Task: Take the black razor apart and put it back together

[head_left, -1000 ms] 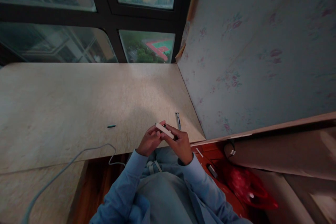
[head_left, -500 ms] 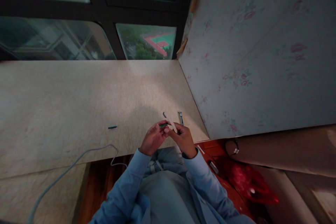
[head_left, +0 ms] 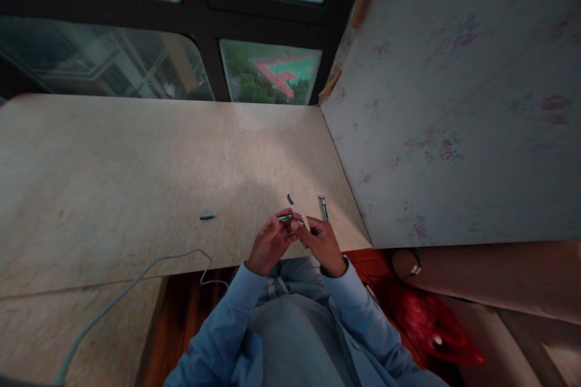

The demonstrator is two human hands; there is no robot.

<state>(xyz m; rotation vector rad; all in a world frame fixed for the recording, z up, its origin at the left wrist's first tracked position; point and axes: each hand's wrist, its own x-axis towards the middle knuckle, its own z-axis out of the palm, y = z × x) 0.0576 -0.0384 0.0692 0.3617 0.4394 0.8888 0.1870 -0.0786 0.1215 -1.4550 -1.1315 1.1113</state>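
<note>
My left hand [head_left: 267, 243] pinches a small green and silver cylinder [head_left: 285, 217], which looks like a battery, at the fingertips. Close against it, my right hand [head_left: 323, 242] grips a narrow whitish strip [head_left: 305, 221] between thumb and fingers; its lower end is hidden in the hand. The fingertips of both hands meet above the counter's front edge. Beyond them lies a small dark curved piece [head_left: 290, 199]. A T-shaped silver tool, like a razor [head_left: 323, 208], rests just past my right hand. To the left lies another small dark green cylinder [head_left: 207, 216].
The stone-like counter [head_left: 136, 163] runs under a dark-framed window [head_left: 200, 18]. A flowered wall panel [head_left: 445, 103] bounds it on the right. A grey cable [head_left: 149, 263] crosses the front left edge. A red plastic bag [head_left: 431, 320] sits low at right.
The view has shifted, so the counter things appear farther right. The green cylinder in my left hand now shows more of its silver side. Both hands keep their hold.
</note>
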